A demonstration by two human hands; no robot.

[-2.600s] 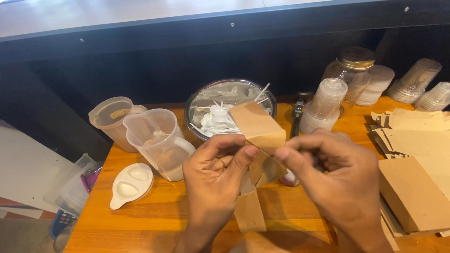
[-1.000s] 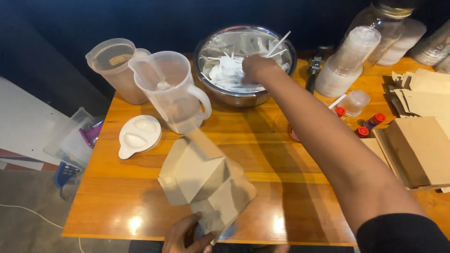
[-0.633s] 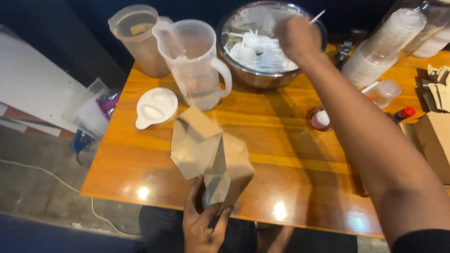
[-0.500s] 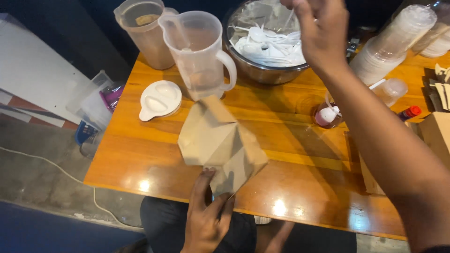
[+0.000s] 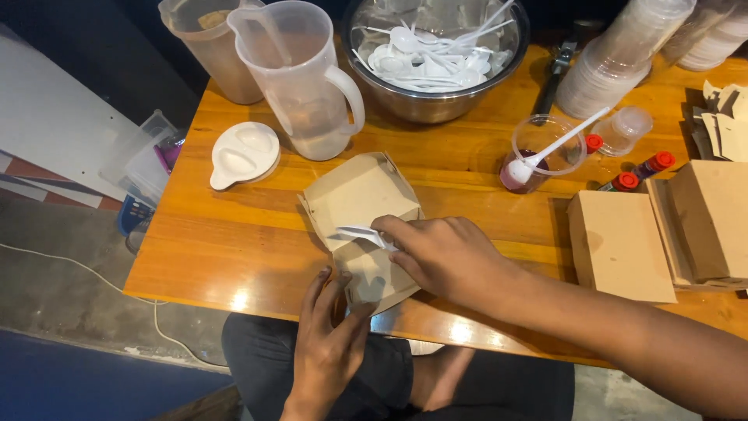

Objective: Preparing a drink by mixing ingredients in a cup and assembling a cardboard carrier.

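An open brown cardboard box [image 5: 360,199] lies on the wooden table [image 5: 234,234] near its front edge. My right hand [image 5: 448,256] reaches across it from the right and holds a white plastic spoon [image 5: 360,233] over the box's inside. My left hand [image 5: 331,343] comes up from below and grips the box's near flap at the table edge. Behind the box stands a steel bowl [image 5: 436,105] full of white plastic spoons.
Two clear plastic jugs [image 5: 300,78] stand at the back left, with a white lid [image 5: 244,152] beside them. A clear cup with a spoon [image 5: 541,152], small red-capped bottles [image 5: 639,171], stacked cups [image 5: 615,58] and flat brown boxes [image 5: 662,234] fill the right side.
My right hand left the steel bowl with a white spoon and came down onto the box. The box now lies open on the table, my left hand still at its near flap.
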